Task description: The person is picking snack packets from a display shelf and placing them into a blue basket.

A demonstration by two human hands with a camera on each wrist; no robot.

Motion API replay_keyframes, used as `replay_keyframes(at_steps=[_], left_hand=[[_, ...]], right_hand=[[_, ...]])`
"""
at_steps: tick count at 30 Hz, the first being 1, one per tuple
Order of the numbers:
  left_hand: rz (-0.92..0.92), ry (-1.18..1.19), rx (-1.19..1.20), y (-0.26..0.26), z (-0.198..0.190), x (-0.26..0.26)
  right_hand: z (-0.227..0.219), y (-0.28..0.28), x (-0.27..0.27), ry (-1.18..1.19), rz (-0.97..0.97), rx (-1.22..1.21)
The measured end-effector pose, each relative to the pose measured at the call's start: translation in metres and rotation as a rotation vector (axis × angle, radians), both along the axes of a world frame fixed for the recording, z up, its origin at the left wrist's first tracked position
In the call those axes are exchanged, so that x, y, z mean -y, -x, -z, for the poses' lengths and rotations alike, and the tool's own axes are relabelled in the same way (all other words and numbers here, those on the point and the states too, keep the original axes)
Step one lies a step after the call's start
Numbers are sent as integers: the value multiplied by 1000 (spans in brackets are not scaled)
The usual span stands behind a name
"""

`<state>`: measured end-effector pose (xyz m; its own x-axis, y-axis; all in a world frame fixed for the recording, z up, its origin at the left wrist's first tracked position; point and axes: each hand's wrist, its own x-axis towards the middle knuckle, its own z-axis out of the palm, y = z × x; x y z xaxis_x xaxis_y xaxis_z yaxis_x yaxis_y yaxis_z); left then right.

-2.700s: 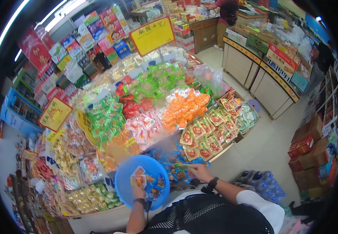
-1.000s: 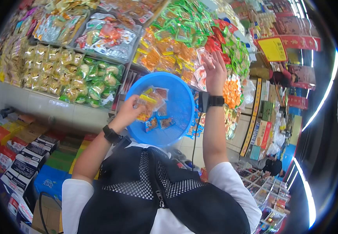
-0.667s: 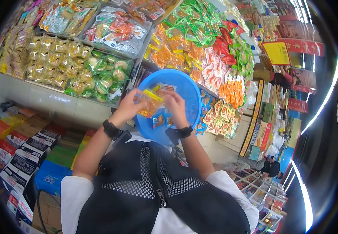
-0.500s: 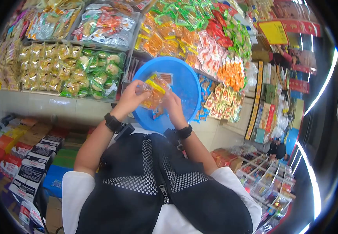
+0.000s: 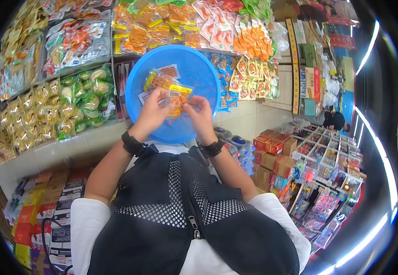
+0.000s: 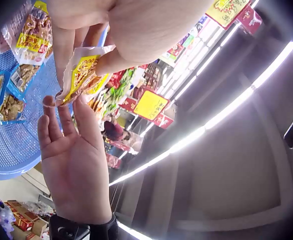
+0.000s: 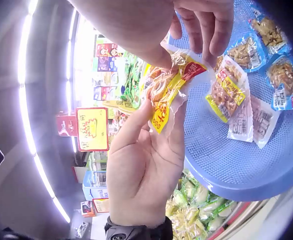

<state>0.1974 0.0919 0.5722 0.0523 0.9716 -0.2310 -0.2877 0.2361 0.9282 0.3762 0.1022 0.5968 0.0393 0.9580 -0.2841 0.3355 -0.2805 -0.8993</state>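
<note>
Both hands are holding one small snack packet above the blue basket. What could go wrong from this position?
The left hand and right hand only pinch the yellow packet by its edges, so it could slip and fall past the blue basket. No hand is seen gripping the basket's rim, so it might tip and spill the loose packets inside.

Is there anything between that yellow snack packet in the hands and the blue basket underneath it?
Nothing visible. Left hand and right hand pinch the yellow snack packet right over the blue basket, where other packets already lie.
</note>
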Motion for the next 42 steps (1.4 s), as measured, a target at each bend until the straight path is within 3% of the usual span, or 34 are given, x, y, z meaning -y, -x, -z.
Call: replay_keyframes(at_steps=[4, 6, 10, 12, 13, 15, 16, 18, 22, 24, 29, 32, 33, 35, 36, 38, 39, 41, 42], left_hand=[[215, 58, 22, -14, -28, -1], [423, -155, -172, -21, -39, -4], [457, -234, -164, -30, -20, -6], [503, 59, 4, -22, -17, -16], [508, 58, 2, -19, -12, -21], [266, -46, -453, -10, -1, -28], [267, -49, -460, -6, 9, -32], [129, -242, -865, 0, 22, -38], [109, -215, -1028, 1, 21, -49], [44, -168, -1278, -8, 40, -54], [75, 41, -1223, -10, 52, -60], [27, 74, -1297, -7, 56, -51], [9, 82, -1307, -4, 56, -50], [72, 140, -936, 2, 53, -48], [34, 146, -884, 4, 43, -45], [9, 154, -853, 5, 38, -41], [-7, 163, -810, 8, 39, -39], [-86, 202, -782, 9, 55, -35], [-82, 173, -740, 12, 55, -32]], right_hand=[[-15, -9, 8, 178, 27, -160], [-21, -13, 12, 359, 21, -723], [-19, -30, 14, 374, 48, -689], [-19, -38, 15, 384, 112, -671], [-21, -41, 15, 396, 167, -651], [-25, -46, 14, 388, 180, -678], [-32, -44, 11, 387, 158, -651], [-40, -33, 7, 347, 172, -598], [-12, -52, 8, 314, -23, -393], [-2, -55, 5, 363, -97, -73], [-27, -34, -22, 461, -112, 23], [-40, -14, -63, 336, -212, -421], [-59, 3, -79, 335, -232, -429], [-84, 28, -104, 214, -179, -614], [-86, 32, -111, 214, -190, -621], [-86, 41, -121, 85, -18, -417], [-75, 40, -121, 94, -37, -422], [-36, 21, -108, -89, -162, -72], [-24, 15, -96, -60, -199, 23]])
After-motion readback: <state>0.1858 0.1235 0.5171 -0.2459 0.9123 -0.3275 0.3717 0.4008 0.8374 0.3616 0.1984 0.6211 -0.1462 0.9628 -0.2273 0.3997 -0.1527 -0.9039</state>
